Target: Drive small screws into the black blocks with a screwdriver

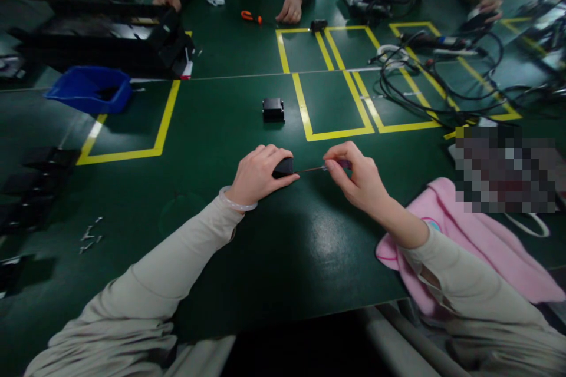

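My left hand (260, 174) is closed around a small black box-shaped part (283, 168) on the green table, its thumb along the near side. From the right, my right hand (354, 174) grips the handle of a thin screwdriver (315, 169), whose shaft lies level and points left. The tip meets the right side of the part, or comes very near it; the exact contact is too small to tell. Beyond both hands sits a similar black part (273, 109), with small silvery bits at its sides.
Loose screws (91, 235) lie on the left near several black parts (38, 179). A blue bin (91, 89) stands by a long black housing (110, 41). Coiled cables (442, 82) spread at right, beyond a pink cloth (469, 241). Co-workers' hands (290, 7) rest across the table near orange-handled pliers (251, 16).
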{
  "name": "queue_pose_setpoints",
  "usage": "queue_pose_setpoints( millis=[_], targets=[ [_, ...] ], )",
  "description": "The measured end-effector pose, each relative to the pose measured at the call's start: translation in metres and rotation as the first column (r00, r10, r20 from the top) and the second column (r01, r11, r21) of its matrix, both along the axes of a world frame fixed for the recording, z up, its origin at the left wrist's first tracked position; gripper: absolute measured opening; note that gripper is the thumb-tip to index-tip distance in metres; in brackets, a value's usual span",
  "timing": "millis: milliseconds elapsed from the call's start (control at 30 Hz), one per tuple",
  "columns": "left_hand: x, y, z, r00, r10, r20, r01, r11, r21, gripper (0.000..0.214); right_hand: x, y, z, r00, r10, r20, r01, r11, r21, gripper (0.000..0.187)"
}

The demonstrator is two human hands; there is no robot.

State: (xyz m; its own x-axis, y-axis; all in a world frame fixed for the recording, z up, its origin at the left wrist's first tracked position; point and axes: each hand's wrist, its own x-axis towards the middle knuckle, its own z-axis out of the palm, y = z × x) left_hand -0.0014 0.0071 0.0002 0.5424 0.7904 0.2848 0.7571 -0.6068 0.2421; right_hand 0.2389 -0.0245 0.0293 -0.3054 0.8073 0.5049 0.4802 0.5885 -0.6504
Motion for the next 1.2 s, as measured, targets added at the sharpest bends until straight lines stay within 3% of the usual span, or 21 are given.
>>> queue_pose_setpoints(
  millis=[600, 900, 1200],
  targets=[
    [-0.0004, -0.0002, -0.0002, 1.000, 0.000, 0.002, 0.000, 1.000, -0.003, 0.043, 0.0001, 0.0002, 0.0004, 1.000, 0.015, 0.001, -0.015, 0.998, -0.065, 0.010],
    [-0.0005, -0.0002, -0.0012, 1.000, -0.002, 0.008, 0.002, 1.000, -0.001, 0.044, 0.0004, 0.0009, -0.0006, 1.000, -0.001, -0.011, 0.001, 0.999, -0.034, 0.003],
    [-0.0005, -0.0006, 0.0001, 1.000, -0.003, 0.005, 0.003, 1.000, 0.001, 0.044, 0.0006, -0.0005, -0.0011, 1.000, -0.026, -0.005, 0.026, 0.999, -0.024, 0.011]
  ],
)
